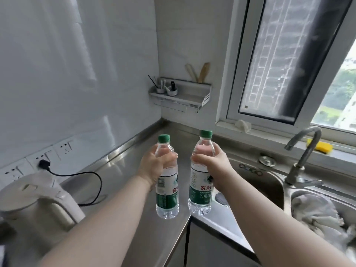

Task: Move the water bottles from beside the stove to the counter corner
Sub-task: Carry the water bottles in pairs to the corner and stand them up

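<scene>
Two green-capped water bottles, upright: left bottle (166, 197) was gripped by the left hand (152, 167), right bottle (200, 197) by the right hand (212, 166), fingers curled round the shoulders. The steel counter corner (168, 127) lay beyond the fingertips. Advisable: lower level, bases first.

White tiled walls (57, 74) meet in the far corner above a stainless steel table (123, 170). A wall shelf (181, 93) holding utensils hangs there. On the right, daylight enters through a window (279, 60) above the sink (269, 184) and faucet (306, 151). Wall sockets (64, 146) line the left wall behind a white kettle (38, 199).
</scene>
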